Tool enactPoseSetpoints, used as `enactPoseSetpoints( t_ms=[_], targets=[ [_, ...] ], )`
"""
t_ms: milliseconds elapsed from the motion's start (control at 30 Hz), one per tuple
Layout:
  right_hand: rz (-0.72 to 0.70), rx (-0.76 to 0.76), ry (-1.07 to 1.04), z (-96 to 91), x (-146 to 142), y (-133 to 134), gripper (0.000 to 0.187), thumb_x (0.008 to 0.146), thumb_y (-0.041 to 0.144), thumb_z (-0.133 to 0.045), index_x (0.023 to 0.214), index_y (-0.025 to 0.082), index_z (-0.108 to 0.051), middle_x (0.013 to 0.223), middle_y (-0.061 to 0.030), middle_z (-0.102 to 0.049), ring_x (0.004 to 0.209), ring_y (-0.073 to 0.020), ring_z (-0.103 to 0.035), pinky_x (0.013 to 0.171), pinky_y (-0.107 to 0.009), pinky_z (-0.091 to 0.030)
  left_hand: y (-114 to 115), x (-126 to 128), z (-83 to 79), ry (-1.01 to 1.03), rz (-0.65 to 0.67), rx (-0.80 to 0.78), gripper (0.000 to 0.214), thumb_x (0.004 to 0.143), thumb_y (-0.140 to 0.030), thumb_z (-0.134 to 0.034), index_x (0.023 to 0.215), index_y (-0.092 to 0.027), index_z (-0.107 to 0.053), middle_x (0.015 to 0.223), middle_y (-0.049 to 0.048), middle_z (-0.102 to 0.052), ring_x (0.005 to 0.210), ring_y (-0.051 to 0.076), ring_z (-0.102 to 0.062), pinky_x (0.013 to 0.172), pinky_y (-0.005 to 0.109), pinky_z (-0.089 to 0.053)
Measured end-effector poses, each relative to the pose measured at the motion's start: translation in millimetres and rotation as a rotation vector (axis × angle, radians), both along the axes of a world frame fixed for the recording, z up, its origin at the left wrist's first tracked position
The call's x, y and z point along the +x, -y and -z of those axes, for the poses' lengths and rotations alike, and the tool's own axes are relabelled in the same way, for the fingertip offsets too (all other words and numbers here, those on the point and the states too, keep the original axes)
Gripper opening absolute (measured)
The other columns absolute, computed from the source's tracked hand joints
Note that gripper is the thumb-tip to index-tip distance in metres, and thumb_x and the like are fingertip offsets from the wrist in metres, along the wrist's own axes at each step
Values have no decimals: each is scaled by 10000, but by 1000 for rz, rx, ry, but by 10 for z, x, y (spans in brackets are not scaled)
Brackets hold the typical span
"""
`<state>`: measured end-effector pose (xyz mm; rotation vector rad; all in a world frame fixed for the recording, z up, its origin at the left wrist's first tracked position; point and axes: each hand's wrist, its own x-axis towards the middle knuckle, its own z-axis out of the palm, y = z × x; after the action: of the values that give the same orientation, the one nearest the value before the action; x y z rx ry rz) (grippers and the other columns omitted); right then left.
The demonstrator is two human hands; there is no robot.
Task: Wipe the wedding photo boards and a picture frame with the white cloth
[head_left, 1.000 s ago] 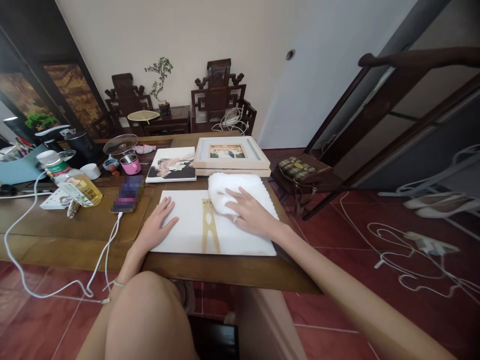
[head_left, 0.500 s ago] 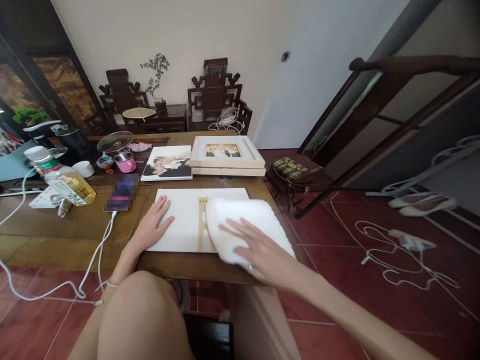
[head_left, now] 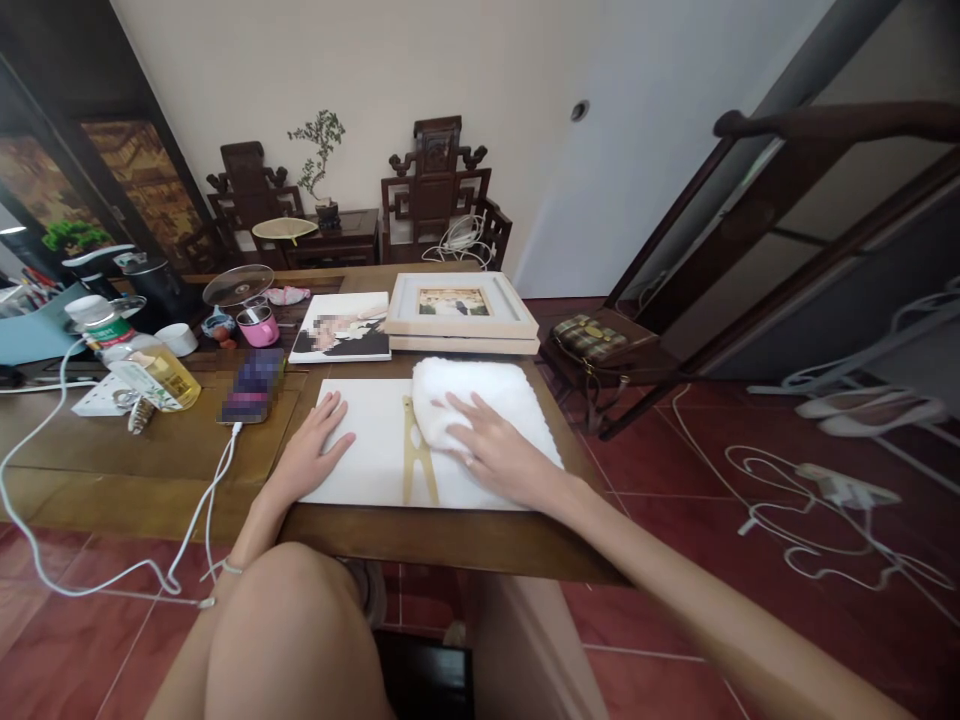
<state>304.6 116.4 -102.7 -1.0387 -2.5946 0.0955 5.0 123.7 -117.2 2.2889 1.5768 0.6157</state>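
Note:
A white board [head_left: 375, 450] lies flat on the wooden table [head_left: 150, 450], with a tan wooden stand strip [head_left: 416, 465] across its back. My left hand [head_left: 311, 450] rests flat and open on the board's left part, pressing it down. My right hand [head_left: 491, 450], fingers spread, lies on a folded white towel [head_left: 480, 395] that covers the board's right part. A ring shows on one right finger.
Behind the board are a framed photo [head_left: 459, 305] on a stack and a print [head_left: 343, 328]. To the left lie a phone [head_left: 251, 385] on a white cable, an oil bottle [head_left: 146, 365], a pink cup [head_left: 260, 325]. A handbag [head_left: 596, 338] sits on a stool; cables cross the red floor.
My right hand slid the towel toward the near right corner of the board, then pushed it back up toward the far edge. My left hand stayed put.

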Motion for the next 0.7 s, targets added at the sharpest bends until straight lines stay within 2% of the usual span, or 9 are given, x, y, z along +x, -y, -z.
enactPoseSetpoints(
  t_ms=[167, 233, 300, 367, 467, 600, 700],
  targets=[
    [-130, -22, 29, -33, 88, 781, 234, 731, 29, -493, 855, 165, -638, 1487, -179, -377, 1417, -325, -205, 1130, -607, -225, -5, 3, 5, -12, 9, 6, 591, 926, -500, -400, 1427, -186, -404, 1556, 85, -285, 1450, 243, -214, 1187, 433, -178],
    [-202, -45, 36, -48, 105, 948, 258, 663, 14, -520, 827, 168, -645, 1499, -180, -350, 1416, -340, -194, 1129, -608, -222, -8, 3, 6, -22, 11, 8, 589, 926, -497, -401, 1427, -187, -403, 1558, 84, -281, 1450, 245, -213, 1187, 434, -178],
    [-252, -71, 35, -61, 107, 969, 269, 647, 14, -532, 822, 176, -656, 1504, -166, -348, 1416, -336, -189, 1134, -592, -221, -11, 2, 3, -34, 13, 10, 596, 927, -488, -402, 1426, -162, -403, 1556, 101, -282, 1451, 246, -211, 1187, 432, -178],
    [-265, -86, 29, -70, 95, 842, 263, 680, 25, -529, 843, 182, -664, 1498, -149, -368, 1419, -313, -196, 1141, -573, -218, -11, 0, -1, -44, 16, 16, 595, 929, -479, -401, 1425, -149, -404, 1553, 111, -285, 1450, 244, -212, 1185, 434, -181],
    [-228, -77, 19, -71, 45, 439, 258, 756, 47, -503, 925, 166, -659, 1489, -153, -388, 1420, -282, -216, 1148, -553, -216, -7, -3, -6, -51, 20, 25, 577, 932, -472, -398, 1423, -169, -408, 1554, 101, -286, 1447, 244, -223, 1181, 447, -193],
    [-96, -46, -28, -54, -104, -187, 239, 863, 109, -466, 1018, 164, -638, 1448, -149, -455, 1402, -278, -284, 1134, -541, -260, 0, -2, -10, -48, 21, 27, 574, 934, -472, -395, 1422, -170, -411, 1552, 96, -292, 1445, 239, -231, 1181, 443, -196],
    [-14, -39, -56, -49, -259, -406, 264, 906, 147, -435, 1086, 151, -627, 1424, -180, -475, 1398, -312, -288, 1108, -584, -269, -2, 0, -9, -32, 21, 24, 588, 932, -477, -397, 1419, -147, -416, 1547, 108, -299, 1444, 247, -235, 1179, 448, -201]
  ],
)
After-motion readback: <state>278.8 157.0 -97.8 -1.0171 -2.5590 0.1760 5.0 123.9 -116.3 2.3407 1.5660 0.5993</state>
